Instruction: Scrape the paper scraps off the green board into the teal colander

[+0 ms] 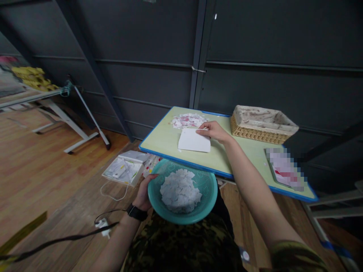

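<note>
My left hand [145, 192] grips the left rim of a teal plastic colander [209, 196], thumb over the edge. Inside the colander lies a heap of torn white paper pieces [181, 190]. Over the table, my right hand [211, 131] pinches the upper right corner of a white card or sheet [194, 141]; whether the sheet rests on the tabletop I cannot tell. Just behind it, a pile of white and pinkish paper scraps [188, 120] is spread on the pale green table [159, 138].
A lined wicker basket [259, 133] stands at the table's back right. Near the right edge lies a partly pixelated flat object [285, 170]. An open white box [124, 170] sits on the floor at left, near a cable and a white power plug [103, 226]. Dark panels rise behind.
</note>
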A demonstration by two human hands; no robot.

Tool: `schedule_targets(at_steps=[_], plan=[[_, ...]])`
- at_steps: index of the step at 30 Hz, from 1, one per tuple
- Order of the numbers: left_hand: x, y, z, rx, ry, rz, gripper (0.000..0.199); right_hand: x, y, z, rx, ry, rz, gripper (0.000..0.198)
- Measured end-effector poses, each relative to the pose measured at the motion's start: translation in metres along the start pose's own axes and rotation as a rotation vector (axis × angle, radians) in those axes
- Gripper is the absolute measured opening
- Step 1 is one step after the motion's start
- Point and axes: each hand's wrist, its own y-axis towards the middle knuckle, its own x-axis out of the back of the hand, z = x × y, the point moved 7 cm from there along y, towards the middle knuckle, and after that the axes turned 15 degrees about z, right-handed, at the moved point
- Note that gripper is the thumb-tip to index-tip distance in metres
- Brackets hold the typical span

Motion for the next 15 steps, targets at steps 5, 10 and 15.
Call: schedule_targets(at_steps=[5,10,15], plan=[[0.000,0.000,-0.001,-0.018,0.000,0.002,0.015,-0.010,-0.001,0.000,-0.025,0.031,0.117,0.038],[0.003,0.001,0.002,-0.006,-0.025,-0.004,0.010,-0.015,-0.003,0.001,-0.005,0.181,0.163,0.043],[0.002,0.001,0.001,-0.005,-0.004,-0.009,0.015,0.021,-0.005,-0.009,0.057,0.250,-0.274,0.038]])
